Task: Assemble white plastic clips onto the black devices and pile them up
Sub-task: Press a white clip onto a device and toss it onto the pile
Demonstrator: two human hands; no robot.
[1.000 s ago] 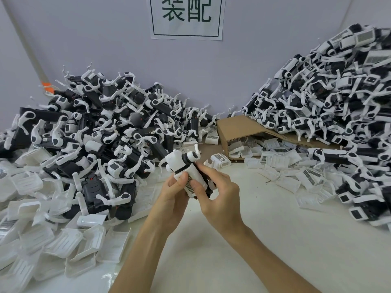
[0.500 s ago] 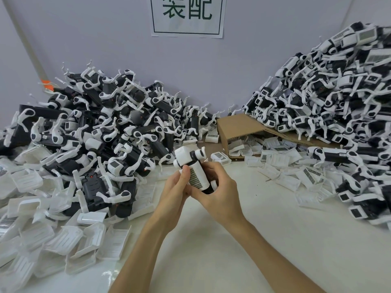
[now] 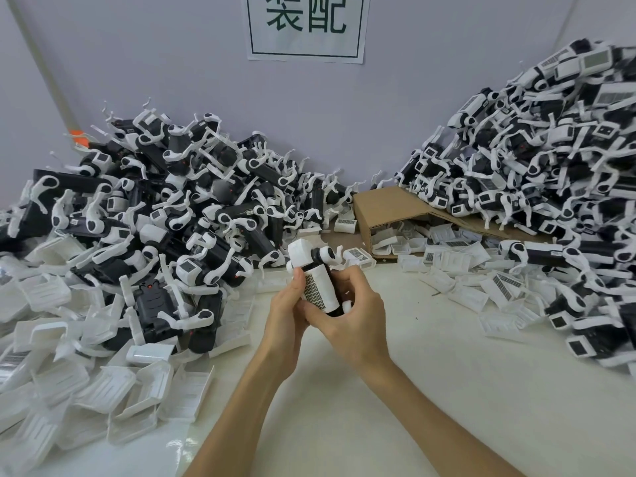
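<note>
A black handheld device with a white plastic clip and a barcode label [image 3: 318,282] is held upright above the white worktop [image 3: 447,390], grasped by both hands: the left hand [image 3: 287,313] grips its left side, the right hand [image 3: 351,316] wraps its lower end. Heaps of clipped black devices rise left [image 3: 165,201] and right [image 3: 537,160], with loose white plastic clips [image 3: 103,380] and a brown cardboard box [image 3: 389,210] between.

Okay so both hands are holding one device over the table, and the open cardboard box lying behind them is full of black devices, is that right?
Not quite. Both the left hand and right hand do hold one device over the table, but the head view shows the cardboard box lying on its side with loose white plastic clips at its opening, not black devices.
</note>
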